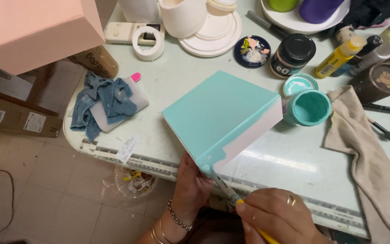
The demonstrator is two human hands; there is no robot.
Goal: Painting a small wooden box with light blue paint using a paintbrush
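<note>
Pale green and crowded, the worktable (290,158) fills most of the frame, with a tiled floor at the lower left. Right of centre stands an open jar of turquoise paint (311,107), full of colour, and its lid (299,84) lies just behind it, touching. Above them sits a closed black jar (293,55), and beside that a small dark dish (252,51) with mixed dabs of paint. A yellow squeeze bottle (340,56) lies at the upper right, near a white plate (294,20) holding purple and green things.

At the centre is the box (220,115), its top painted turquoise and its right side mostly white. The left hand (192,187) comes up from the bottom edge and supports the box's lower corner from underneath; whether its fingers are closed I cannot tell. The right hand (276,217), at the bottom of the frame, pinches a yellow-handled brush (226,190) between clenched fingers, and the bristles touch the box's lower corner.
</note>
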